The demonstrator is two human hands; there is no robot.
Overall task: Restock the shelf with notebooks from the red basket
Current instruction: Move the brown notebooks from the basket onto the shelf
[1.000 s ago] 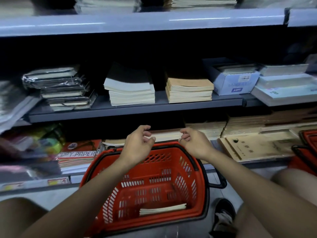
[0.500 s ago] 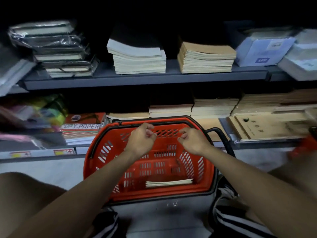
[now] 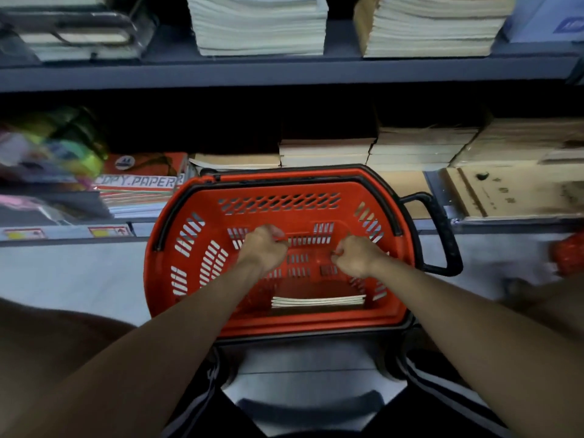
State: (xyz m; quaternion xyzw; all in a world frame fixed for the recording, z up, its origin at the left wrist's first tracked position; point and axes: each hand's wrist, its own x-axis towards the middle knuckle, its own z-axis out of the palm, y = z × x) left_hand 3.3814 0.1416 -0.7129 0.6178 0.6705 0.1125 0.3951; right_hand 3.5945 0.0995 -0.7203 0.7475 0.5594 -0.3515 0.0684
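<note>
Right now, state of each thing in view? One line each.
red basket: upright on the floor, black handles folded down, nearly empty
notebooks: small flat stack at the basket's near wall
left hand: over the basket, fingers curled, holds nothing
right hand: same, holds nothing

So the floor (image 3: 63, 279) is pale and the red basket (image 3: 189, 311) sits right on it, directly under both hands, pushed up against the lower shelf (image 3: 145, 227). On that lower shelf, up and left of the hands, there's a copy paper pack (image 3: 139, 184) on a striped stack, with blurry colourful stuff (image 3: 53, 143) further left. Just beyond the hands are cream notebook stacks (image 3: 325, 151), and brown card covers (image 3: 505, 191) off to the right. The upper shelf (image 3: 284, 72), well above the hands, carries a white stack (image 3: 259, 26), a tan-covered stack (image 3: 429, 26) and plastic-wrapped books (image 3: 76, 36).
</note>
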